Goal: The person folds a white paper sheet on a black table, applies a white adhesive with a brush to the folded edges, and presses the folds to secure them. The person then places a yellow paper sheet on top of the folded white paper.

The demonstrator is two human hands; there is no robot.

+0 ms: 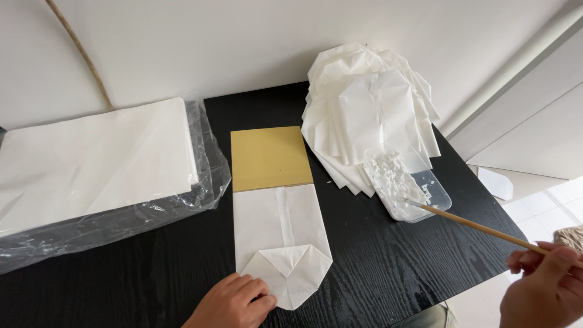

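Brush (480, 228) pinched in right hand (546, 285); left hand (234, 302) fingers flat on paper bag (282, 240).

Bright, even daylight, soft faint shadows, mild glare on the plastic wrap (206, 176); sharp focus throughout.

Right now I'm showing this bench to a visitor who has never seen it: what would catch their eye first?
Probably the folded white paper bag lying mid-table over a mustard-yellow board, with the left hand pressing its lower corner. Next, the right hand at the right edge holds a thin wooden stick whose tip dips into a clear tray of white paste. Behind the tray, a fanned heap of folded white bags leans by the wall.
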